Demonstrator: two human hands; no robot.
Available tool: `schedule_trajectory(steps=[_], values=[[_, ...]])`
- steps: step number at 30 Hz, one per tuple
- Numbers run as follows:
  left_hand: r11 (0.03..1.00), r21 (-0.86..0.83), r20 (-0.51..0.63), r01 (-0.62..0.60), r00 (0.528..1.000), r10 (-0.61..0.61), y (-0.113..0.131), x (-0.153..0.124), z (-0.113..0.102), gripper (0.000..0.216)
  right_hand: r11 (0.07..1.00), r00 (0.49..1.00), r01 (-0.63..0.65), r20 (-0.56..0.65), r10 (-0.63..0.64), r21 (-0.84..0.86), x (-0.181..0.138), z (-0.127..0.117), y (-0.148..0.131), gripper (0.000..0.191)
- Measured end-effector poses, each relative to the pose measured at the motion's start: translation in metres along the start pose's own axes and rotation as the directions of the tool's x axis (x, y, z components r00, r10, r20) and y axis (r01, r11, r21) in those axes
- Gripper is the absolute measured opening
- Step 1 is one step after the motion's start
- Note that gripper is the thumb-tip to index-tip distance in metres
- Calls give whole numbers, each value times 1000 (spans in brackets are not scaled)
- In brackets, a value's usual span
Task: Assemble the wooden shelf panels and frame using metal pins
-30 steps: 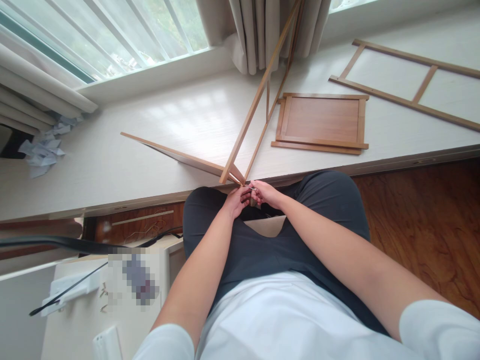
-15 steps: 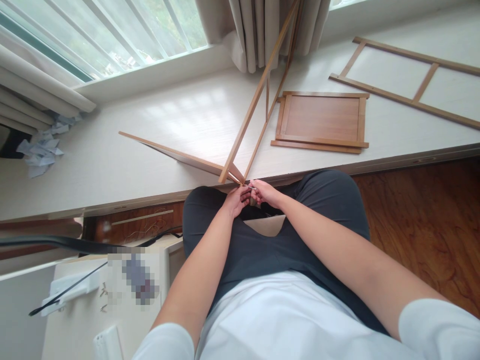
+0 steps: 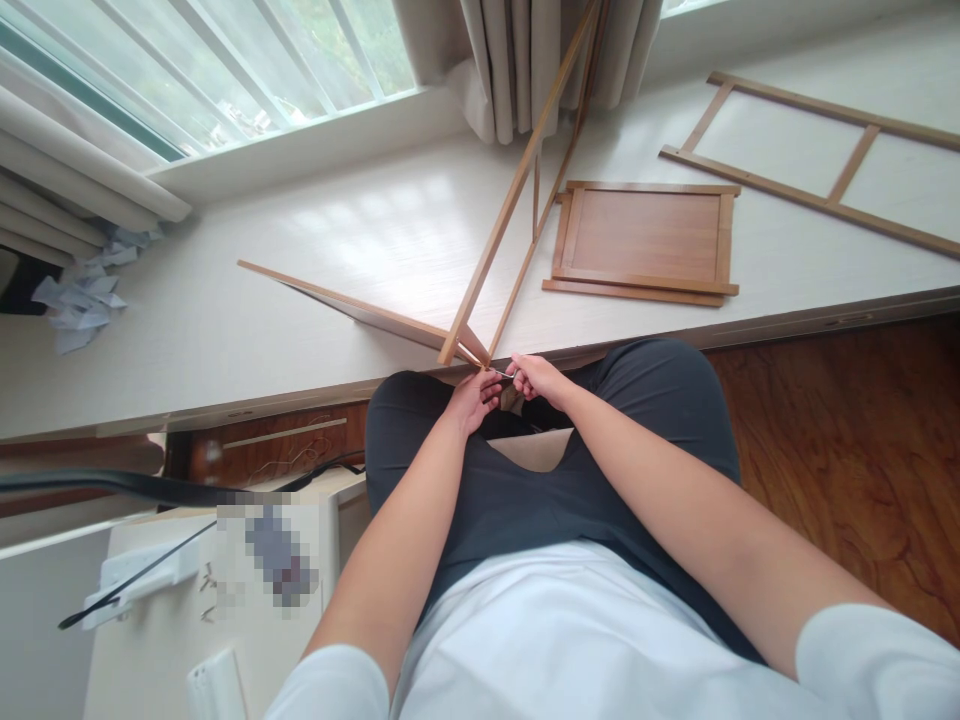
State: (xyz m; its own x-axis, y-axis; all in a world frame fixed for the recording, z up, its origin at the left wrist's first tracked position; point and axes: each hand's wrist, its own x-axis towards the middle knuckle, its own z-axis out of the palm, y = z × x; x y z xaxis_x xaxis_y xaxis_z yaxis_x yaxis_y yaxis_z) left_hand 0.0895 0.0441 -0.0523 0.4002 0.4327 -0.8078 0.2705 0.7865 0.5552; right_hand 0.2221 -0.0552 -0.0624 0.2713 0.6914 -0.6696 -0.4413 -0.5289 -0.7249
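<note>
A thin bent metal tool, looking like a hex key (image 3: 505,375), is pinched in my right hand (image 3: 541,380). It points left toward the near corner of an upright wooden frame (image 3: 517,185). My left hand (image 3: 471,402) is at that corner, thumb and index finger against the wood, other fingers loosely curled; the exact contact is hard to see. A wooden panel (image 3: 345,308) slants off to the left and meets the frame there. Any screw in the joint is hidden by my fingers.
Stacked wooden panels (image 3: 645,235) lie on the white ledge (image 3: 360,225), with a ladder-like wooden frame (image 3: 851,165) farther right. Torn white paper (image 3: 82,310) is at the left. At lower left, a cabinet top (image 3: 150,650) holds small metal pieces (image 3: 208,590) and a power strip (image 3: 215,688).
My right hand has shifted slightly up and to the right, and more of the hex key shows. My left hand and the wooden frame stay nearly where they were.
</note>
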Motion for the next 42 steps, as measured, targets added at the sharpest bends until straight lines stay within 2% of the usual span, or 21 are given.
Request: schedule_trajectory(steps=[5,12,19,42], values=[[1000,-24,-40,-4,999,3,2,-1,1,13,994,997,-13,-80,4,-111,-1,-9,-2,34],[999,-42,-32,4,999,-6,4,-4,1,15,982,1000,-9,-30,4,-188,-2,-9,3,27],[997,-76,-28,2,1000,-4,2,-2,-1,13,984,1000,8,-19,-12,-180,2,-9,7,21],[998,-66,-28,11,1000,-13,1,-5,-1,9,984,999,5,-33,-11,-179,1,-7,7,26]])
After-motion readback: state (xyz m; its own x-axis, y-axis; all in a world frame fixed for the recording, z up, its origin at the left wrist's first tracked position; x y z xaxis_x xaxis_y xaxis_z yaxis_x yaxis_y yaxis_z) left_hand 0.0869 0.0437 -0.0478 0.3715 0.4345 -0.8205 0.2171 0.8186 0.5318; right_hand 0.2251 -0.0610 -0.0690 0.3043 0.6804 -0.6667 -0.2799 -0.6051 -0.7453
